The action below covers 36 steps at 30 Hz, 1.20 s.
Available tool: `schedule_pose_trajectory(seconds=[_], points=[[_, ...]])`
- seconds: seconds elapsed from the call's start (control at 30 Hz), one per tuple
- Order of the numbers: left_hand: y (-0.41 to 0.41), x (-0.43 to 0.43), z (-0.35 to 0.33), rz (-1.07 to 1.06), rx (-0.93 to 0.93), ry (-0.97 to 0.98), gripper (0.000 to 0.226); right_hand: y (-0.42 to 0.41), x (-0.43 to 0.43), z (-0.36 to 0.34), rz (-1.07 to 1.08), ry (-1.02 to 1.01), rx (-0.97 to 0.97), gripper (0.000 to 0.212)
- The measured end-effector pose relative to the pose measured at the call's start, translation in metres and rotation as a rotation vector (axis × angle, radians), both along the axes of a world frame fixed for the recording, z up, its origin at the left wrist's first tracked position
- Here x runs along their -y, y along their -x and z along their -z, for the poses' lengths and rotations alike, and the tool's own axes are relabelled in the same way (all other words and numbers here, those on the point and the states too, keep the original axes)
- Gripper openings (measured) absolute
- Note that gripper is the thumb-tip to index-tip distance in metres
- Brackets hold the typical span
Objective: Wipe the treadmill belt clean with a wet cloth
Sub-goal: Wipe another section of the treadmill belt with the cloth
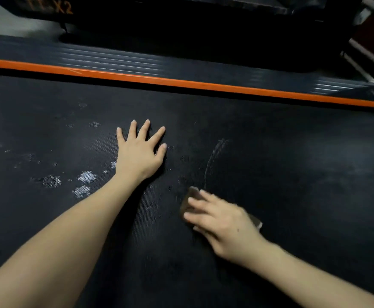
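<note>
right hand (221, 221) presses cloth (191, 194) flat on belt (292, 174), lower centre | left hand (140, 150) spread, holds nothing | risk: white spots (86, 176) at left stay unwiped

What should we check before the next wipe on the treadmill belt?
1. Cloth under the right hand: ok, its fingers press it on the belt.
2. Cloth wet enough: cannot tell.
3. Belt clean: not ok, white patches remain left of the left hand, and a curved streak shows beyond the cloth.
4. Path to the patches free: not ok, the left hand and forearm lie flat between.
5. Belt standing still: cannot tell.
</note>
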<state>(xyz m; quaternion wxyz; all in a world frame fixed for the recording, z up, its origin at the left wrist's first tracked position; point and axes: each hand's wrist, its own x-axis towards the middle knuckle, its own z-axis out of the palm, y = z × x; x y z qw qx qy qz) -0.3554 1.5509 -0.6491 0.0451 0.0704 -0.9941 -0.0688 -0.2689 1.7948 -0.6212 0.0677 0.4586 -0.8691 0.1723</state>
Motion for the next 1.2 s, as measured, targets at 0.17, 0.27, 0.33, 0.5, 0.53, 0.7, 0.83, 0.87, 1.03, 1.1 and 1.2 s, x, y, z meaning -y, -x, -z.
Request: schedule_pose_trajectory(seconds=[0.17,0.27,0.33,0.5,0.53,0.7,0.83,0.87,1.03,1.1,1.2], points=[[-0.011,-0.001,-0.011,0.012,-0.003,-0.082,0.052,0.019,-0.003,0.004,0.196,0.020,0.007,0.027],[-0.046,-0.011,-0.021,0.023,-0.033,-0.149,0.050,0.015,0.000,0.009,0.221,0.018,0.012,0.022],[-0.083,-0.017,-0.025,0.087,-0.041,-0.132,0.049,0.023,-0.002,0.004,0.270,0.014,0.008,0.022],[-0.166,-0.015,-0.018,0.146,0.029,-0.046,0.060,0.017,0.013,-0.002,0.666,0.146,0.101,0.021],[-0.176,-0.014,-0.013,0.147,0.052,-0.027,0.059,-0.003,0.023,0.001,0.614,0.163,0.075,0.019],[-0.193,-0.012,-0.002,0.140,0.074,0.010,0.059,-0.103,0.018,-0.004,0.231,0.038,0.104,0.023],[-0.199,-0.011,-0.003,0.139,0.052,0.008,0.062,-0.106,-0.077,-0.006,0.608,0.046,0.098,0.025],[-0.200,-0.011,-0.003,0.135,0.046,0.007,0.062,-0.109,-0.095,-0.011,0.762,0.057,0.162,0.024],[-0.201,-0.012,-0.001,0.132,0.048,0.003,0.064,-0.122,-0.032,-0.009,0.820,0.078,0.228,0.023],[-0.200,-0.010,0.000,0.139,0.038,0.000,0.064,-0.135,0.008,-0.004,0.608,0.072,0.248,0.024],[-0.201,-0.009,0.000,0.143,0.022,-0.002,0.063,-0.137,0.007,-0.013,0.421,0.017,0.348,0.026]])
